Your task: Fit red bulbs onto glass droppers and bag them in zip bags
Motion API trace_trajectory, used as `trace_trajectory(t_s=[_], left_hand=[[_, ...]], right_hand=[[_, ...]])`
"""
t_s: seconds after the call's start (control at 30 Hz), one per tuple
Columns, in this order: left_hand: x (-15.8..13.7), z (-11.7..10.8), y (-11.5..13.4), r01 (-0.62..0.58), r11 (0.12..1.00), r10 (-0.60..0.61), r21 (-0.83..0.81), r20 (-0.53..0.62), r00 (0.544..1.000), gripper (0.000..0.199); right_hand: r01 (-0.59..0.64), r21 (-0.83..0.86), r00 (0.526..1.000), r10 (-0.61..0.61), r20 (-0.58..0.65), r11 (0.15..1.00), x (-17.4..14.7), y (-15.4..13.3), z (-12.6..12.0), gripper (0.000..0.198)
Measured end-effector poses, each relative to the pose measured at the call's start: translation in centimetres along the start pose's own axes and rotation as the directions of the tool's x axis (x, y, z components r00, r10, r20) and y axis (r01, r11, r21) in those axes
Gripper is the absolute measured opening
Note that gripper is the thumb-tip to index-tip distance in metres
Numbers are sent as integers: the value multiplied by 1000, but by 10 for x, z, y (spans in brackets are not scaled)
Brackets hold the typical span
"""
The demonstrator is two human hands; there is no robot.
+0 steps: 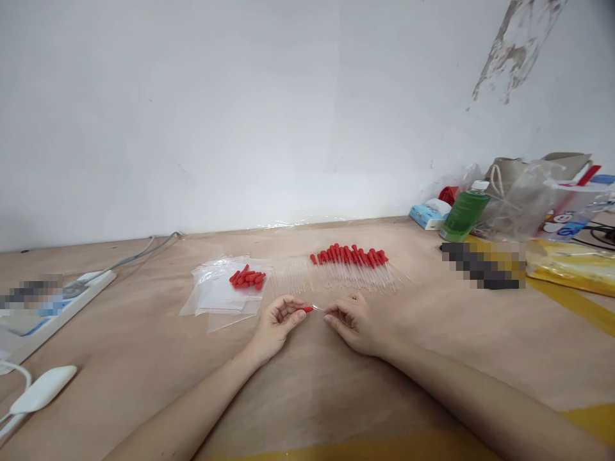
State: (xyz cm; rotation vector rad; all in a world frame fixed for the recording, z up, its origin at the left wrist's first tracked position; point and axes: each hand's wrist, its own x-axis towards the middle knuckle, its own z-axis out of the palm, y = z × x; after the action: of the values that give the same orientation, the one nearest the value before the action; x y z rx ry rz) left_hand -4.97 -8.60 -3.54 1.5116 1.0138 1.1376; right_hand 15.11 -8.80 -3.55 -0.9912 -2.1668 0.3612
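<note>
**Left hand (281, 323) on red rubber-like bulb (307, 310), right hand (354, 323) on thin clear tube (318, 308)**

Work surface: a tabletop covered in brown paper (307, 397).

Containers: At the right rear, a beige bag with a cord handle (512, 171) stands behind a crumpled transparent plastic bag (519, 202); contents cannot be made out. Beside these is a translucent printed container (560, 208) with a red straw-like stick (589, 175) at its top. A green bottle with a white cap (464, 212) stands just beside a blue-and-white tissue pack (425, 216). Left of centre, flat clear plastic bags (204, 296) lie stacked, bearing a heap of loose red bulbs (247, 278).

Fingers: The left thumb and fingers pinch the bulb. The right thumb and forefinger are pressed together on the tube; the other fingers are curled. Bulb and tube meet between the hands; depth of insertion cannot be told. Beyond the hands lies a row of red-bulbed clear tubes (355, 256), with a row of bare clear tubes (291, 278) at its left.

Markings: The printed container bears a cartoon figure and blue lettering, not readable in full. Print on the tissue pack is too small to read.
</note>
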Motion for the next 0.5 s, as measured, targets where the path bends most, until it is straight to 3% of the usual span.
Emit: trace_trajectory(t_s=[0.2,0.5], left_hand=[[1,-1,-1,6,986,-16,166,59,998,28],[-1,1,0,24,987,-34,159,58,998,32]], right_hand=[[21,21,1000,-21,-10,1000,-1,2,3,15],[45,8,999,-45,-1,999,0,3,0,17]])
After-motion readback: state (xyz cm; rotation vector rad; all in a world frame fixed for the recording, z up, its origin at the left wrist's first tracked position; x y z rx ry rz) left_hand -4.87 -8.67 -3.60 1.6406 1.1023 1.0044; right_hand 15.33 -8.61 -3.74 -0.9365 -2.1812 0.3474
